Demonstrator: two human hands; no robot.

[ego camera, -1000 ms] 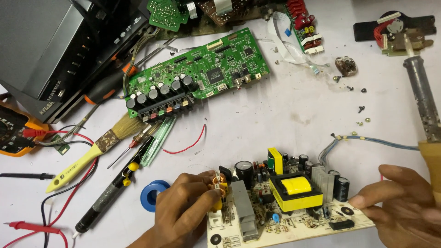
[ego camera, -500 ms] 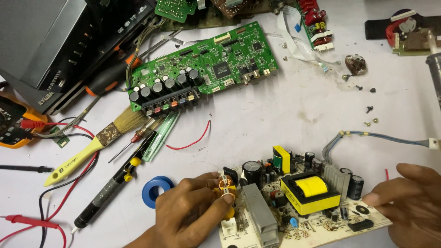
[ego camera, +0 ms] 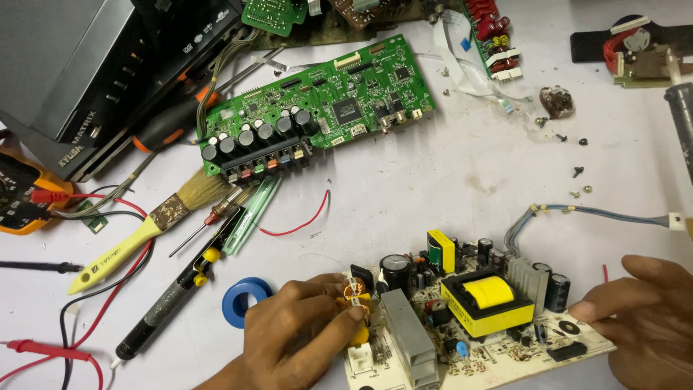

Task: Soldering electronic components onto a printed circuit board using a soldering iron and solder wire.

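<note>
Moved: your view has slid left and down since the earlier frame, so the power board [ego camera: 476, 325] now sits further right and lower; both hands have kept their places on it
Left hand [ego camera: 299, 339]: grip clenched, fingertips [ego camera: 354, 314] pinching the small copper coil [ego camera: 352, 292] at the board's left end
Right hand [ego camera: 646, 318]: grip released, fingers flat and spread, pressing the board's right edge to the bench [ego camera: 447, 188]
Coil: it stands on the board just beside the black capacitor [ego camera: 395, 269], directly under your left fingertips; your left hand is on it, your right is well apart from it, at the far end
Board axis: its long side runs left to right, tilted slightly down toward the right, from one hand to the other
On the board: yellow transformer [ego camera: 489, 292] near the middle, grey heatsink [ego camera: 408, 336] between it and the coil, blue-grey wires [ego camera: 599, 211] leaving the upper right corner
Near left hand: blue tape roll [ego camera: 242, 303] just beside the wrist, black desoldering pump [ego camera: 177, 296] further left, yellow brush [ego camera: 144, 231] beyond it
Further up: green board [ego camera: 325, 108] well apart from both hands, loose screws [ego camera: 577, 172] to the right, red wire [ego camera: 303, 220] between the two boards
</note>
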